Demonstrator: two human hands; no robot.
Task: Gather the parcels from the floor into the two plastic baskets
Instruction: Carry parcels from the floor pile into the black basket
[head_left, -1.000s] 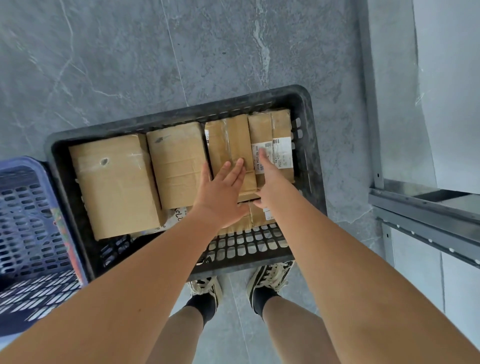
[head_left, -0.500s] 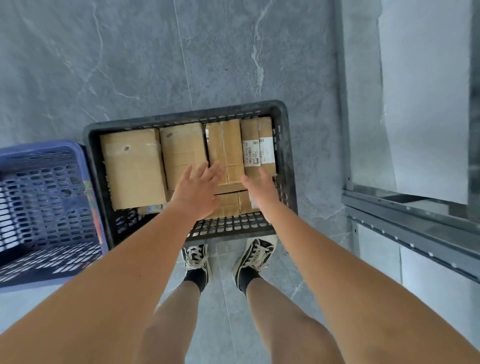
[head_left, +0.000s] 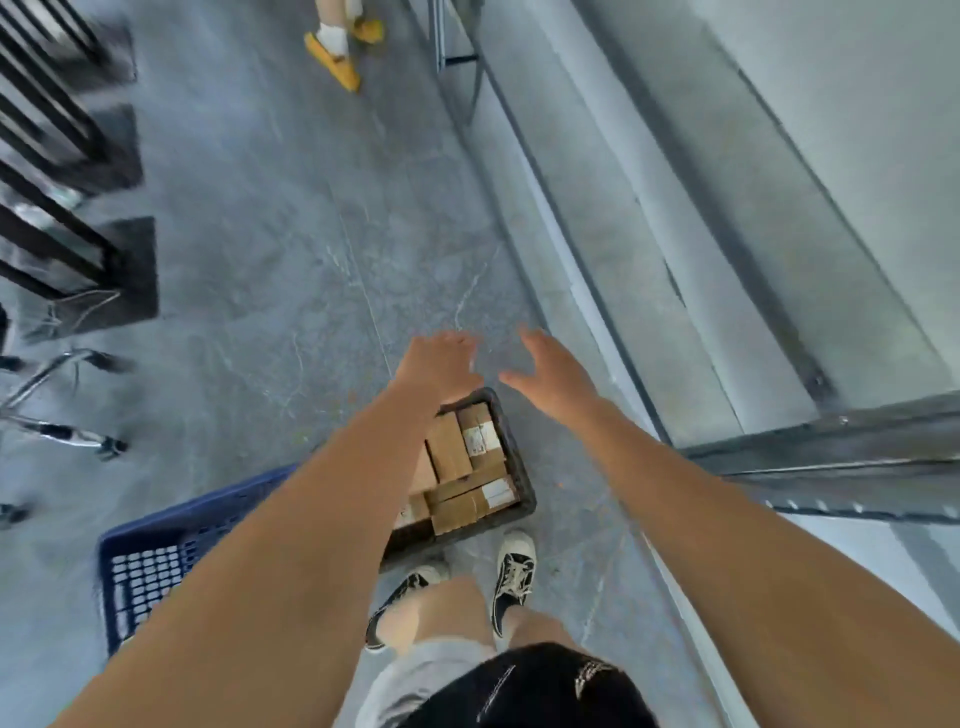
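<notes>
A black plastic basket (head_left: 523, 486) stands on the floor just in front of my feet, packed with several brown cardboard parcels (head_left: 449, 449); my left forearm hides much of it. Beside it on the left sits a blue plastic basket (head_left: 156, 561), its inside mostly hidden by my arm. My left hand (head_left: 436, 361) and my right hand (head_left: 553, 371) are both raised high above the black basket, fingers loosely spread, holding nothing. Both hands are blurred by motion.
Grey tiled floor stretches ahead. A metal shelf frame (head_left: 831, 457) runs along the right side by a pale wall. Black rack legs (head_left: 78, 228) and a tripod-like stand (head_left: 57, 415) are on the left. Another person's feet in yellow shoes (head_left: 337, 57) are at the far end.
Both hands have lifted off the parcels and risen away from the black basket. The view has pulled up and back, so the baskets look smaller and more floor shows.
</notes>
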